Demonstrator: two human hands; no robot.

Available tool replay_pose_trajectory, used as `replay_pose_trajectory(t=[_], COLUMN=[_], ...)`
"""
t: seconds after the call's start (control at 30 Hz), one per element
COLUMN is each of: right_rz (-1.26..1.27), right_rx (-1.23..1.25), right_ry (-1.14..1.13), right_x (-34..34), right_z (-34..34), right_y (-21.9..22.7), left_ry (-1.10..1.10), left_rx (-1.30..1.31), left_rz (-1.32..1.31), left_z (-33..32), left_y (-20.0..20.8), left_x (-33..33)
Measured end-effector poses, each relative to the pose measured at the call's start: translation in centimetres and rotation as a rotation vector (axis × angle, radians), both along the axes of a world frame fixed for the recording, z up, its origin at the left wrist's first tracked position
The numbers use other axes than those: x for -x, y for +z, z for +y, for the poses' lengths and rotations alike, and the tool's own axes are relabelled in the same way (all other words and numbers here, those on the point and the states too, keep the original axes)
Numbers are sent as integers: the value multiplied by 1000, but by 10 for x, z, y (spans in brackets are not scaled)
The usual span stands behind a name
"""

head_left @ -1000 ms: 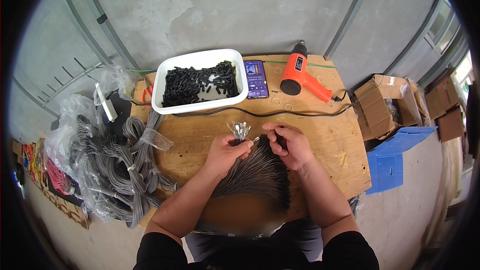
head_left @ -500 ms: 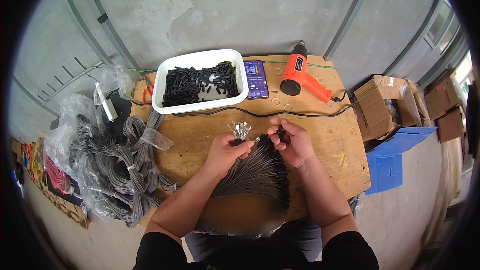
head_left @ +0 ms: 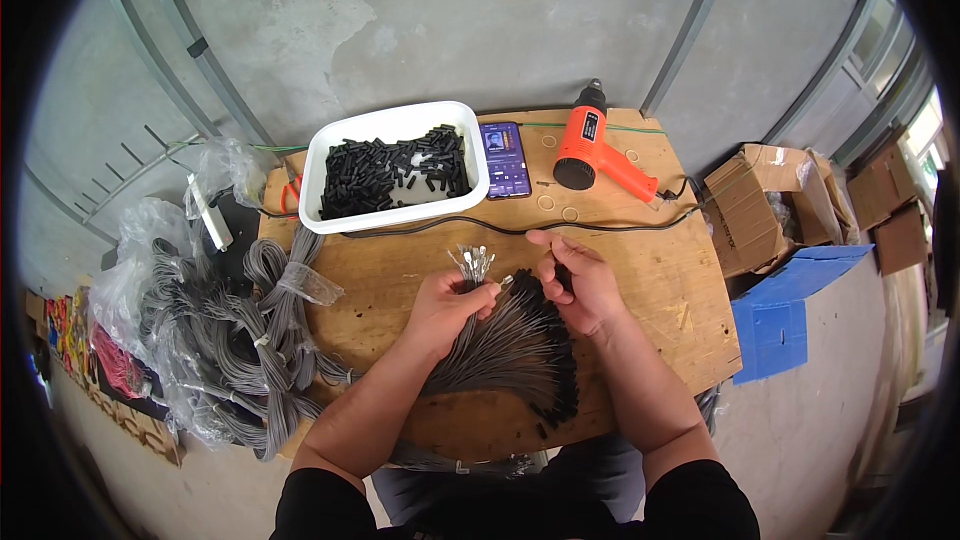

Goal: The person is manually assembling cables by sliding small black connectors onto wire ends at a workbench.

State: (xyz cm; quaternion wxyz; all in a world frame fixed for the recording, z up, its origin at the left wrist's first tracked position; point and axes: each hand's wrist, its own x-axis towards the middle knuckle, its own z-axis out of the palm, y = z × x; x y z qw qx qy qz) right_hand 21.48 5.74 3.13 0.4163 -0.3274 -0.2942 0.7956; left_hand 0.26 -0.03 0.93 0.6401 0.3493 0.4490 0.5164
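Note:
My left hand (head_left: 450, 308) is closed around a bundle of grey wires (head_left: 505, 348), just below their bare metal terminals (head_left: 472, 262). One terminal (head_left: 506, 280) sticks out apart from the others, by the left thumb tip. The wires fan out toward the right and near side, and black sleeves (head_left: 566, 380) cover their far ends in a dense row. Right of the bundle, my right hand (head_left: 585, 290) has its lower fingers curled in and its index finger stretched to the left. A dark spot shows between its fingers; what they hold is not clear.
A white tub (head_left: 312, 185) of short black sleeves (head_left: 385, 175) stands at the back, beside a phone (head_left: 507, 160). An orange heat gun (head_left: 600, 155) lies right of it, its black cord (head_left: 450, 222) crossing the table. Coiled grey wires (head_left: 260, 330) crowd the left; cardboard boxes (head_left: 750, 220) stand right.
My right index finger has straightened and moved away from the thumb, and less black shows in that hand. My left hand keeps its hold on the wires. The view has shifted slightly.

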Motion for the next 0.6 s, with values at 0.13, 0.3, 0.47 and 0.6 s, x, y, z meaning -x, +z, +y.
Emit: replay_pose_trajectory(t=[0.13,0.3,0.47,0.6], right_rz=[-65,-133,-70,-133], right_rx=[-31,-140,-97,-140], right_ry=[-13,56,40,60], right_x=[6,2,8,9], right_z=[-3,-1,-5,-7], right_y=[-3,-13,-5,-6], left_ry=[7,2,12,13], left_rx=[13,5,0,3], left_rz=[-4,-27,-54,-70], left_z=[0,0,0,0], left_y=[0,3,3,4], left_x=[0,0,0,0])
